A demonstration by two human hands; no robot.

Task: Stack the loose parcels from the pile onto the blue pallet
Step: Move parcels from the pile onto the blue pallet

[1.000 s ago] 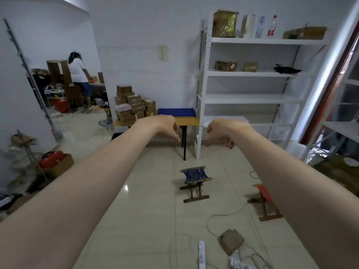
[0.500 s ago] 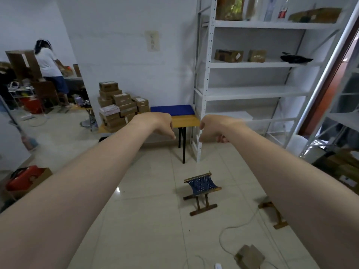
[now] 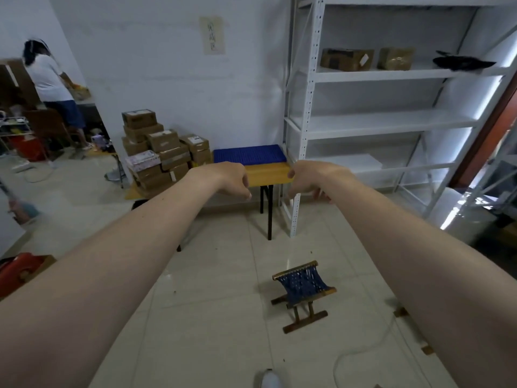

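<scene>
A white metal shelving unit (image 3: 391, 123) fills the right of my view. On its upper visible shelf two cardboard boxes (image 3: 347, 59) stand side by side, with a black object (image 3: 461, 63) lying well to their right. A paper note (image 3: 212, 35) hangs on the wall at top centre. At upper left a person in a white shirt (image 3: 47, 77) stands turned away. A wooden table (image 3: 268, 175) with black legs sits at centre, against the shelving. Lower down, a folding stool (image 3: 303, 287) with a blue woven seat stands on the tiled floor (image 3: 218, 303), with a white cable (image 3: 361, 357) near it.
</scene>
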